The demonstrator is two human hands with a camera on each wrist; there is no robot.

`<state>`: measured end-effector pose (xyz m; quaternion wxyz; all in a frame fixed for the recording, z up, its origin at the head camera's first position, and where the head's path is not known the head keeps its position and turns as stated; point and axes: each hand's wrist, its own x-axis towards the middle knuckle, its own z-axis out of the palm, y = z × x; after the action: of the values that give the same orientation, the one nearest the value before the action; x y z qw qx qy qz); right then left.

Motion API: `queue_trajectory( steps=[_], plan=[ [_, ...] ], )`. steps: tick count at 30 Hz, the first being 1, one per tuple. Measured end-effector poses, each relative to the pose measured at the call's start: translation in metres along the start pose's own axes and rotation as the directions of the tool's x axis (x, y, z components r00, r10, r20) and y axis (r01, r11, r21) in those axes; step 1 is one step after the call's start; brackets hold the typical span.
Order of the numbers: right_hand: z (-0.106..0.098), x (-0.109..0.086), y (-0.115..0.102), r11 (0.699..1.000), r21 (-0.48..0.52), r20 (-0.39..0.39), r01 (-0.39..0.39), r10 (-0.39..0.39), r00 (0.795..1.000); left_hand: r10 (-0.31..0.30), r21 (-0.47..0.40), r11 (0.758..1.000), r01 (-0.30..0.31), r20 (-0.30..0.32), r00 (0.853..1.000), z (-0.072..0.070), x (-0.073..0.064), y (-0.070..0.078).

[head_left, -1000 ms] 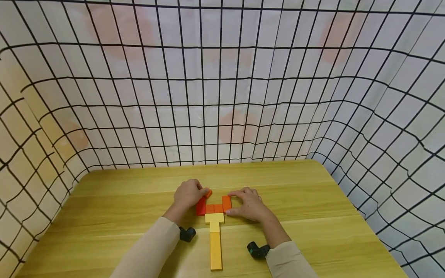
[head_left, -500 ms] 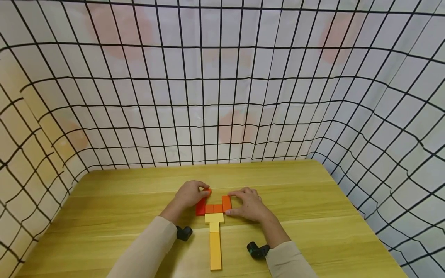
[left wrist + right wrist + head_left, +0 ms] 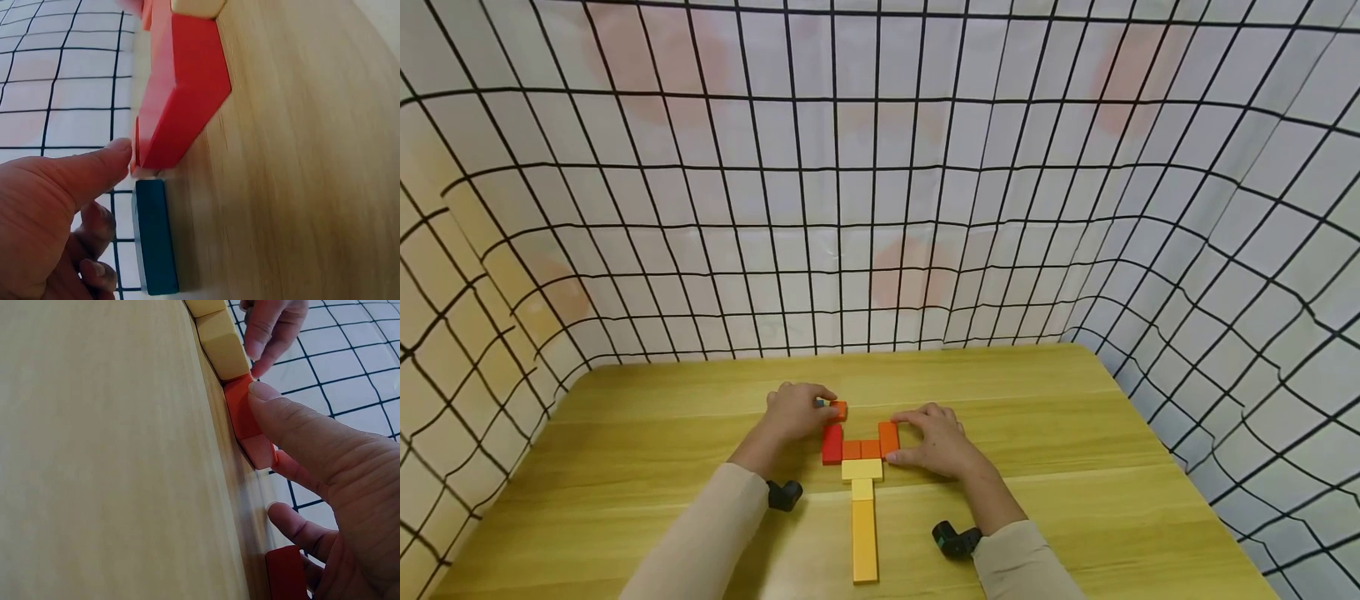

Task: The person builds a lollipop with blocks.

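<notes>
My left hand (image 3: pixel 799 410) pinches a small orange block (image 3: pixel 838 410) between thumb and forefinger, just beyond a red block (image 3: pixel 832 444). A blue block (image 3: pixel 155 237) lies beside its curled fingers, mostly covered in the head view. On the other side, my right hand (image 3: pixel 940 442) holds an upright-lying orange block (image 3: pixel 888 440) by its two ends. Two small orange blocks (image 3: pixel 861 450) lie in a row between the red block and this one. Below them, yellow blocks (image 3: pixel 862 471) continue in a line down to a long amber block (image 3: pixel 864 542).
In the right wrist view a dark red block (image 3: pixel 285 572) lies under the right hand's lower fingers. A wooden table (image 3: pixel 662 467) carries everything. Black wire mesh (image 3: pixel 880 225) with white cloth behind it rises along the back and both sides.
My left hand has moved left and away from the red block, bringing the small orange block beyond its far end and turning it straighter. A blue block now shows under that hand. The right hand stays put.
</notes>
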<state>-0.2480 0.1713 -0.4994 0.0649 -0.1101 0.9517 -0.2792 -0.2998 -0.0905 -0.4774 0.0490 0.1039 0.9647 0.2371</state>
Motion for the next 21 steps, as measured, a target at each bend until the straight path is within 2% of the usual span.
queue_trajectory(
  steps=[7, 12, 21],
  plan=[
    [-0.0016, -0.0011, 0.0005, 1.0, 0.008, 0.009, 0.014, -0.014, 1.0, 0.02, 0.002, 1.0, -0.02, 0.039, 0.999, -0.0037, 0.0013, -0.0042],
    [-0.0012, -0.0008, 0.001, 1.0, 0.003, 0.014, 0.013, -0.014, 1.0, 0.009, -0.016, 1.0, -0.008, 0.066, 0.998, -0.0042, 0.0011, -0.0026],
    [-0.0005, 0.0002, 0.0009, 1.0, 0.012, 0.005, -0.001, 0.001, 1.0, 0.006, -0.078, 0.997, -0.003, 0.036, 0.999, -0.0022, 0.0018, -0.0013]
  ],
)
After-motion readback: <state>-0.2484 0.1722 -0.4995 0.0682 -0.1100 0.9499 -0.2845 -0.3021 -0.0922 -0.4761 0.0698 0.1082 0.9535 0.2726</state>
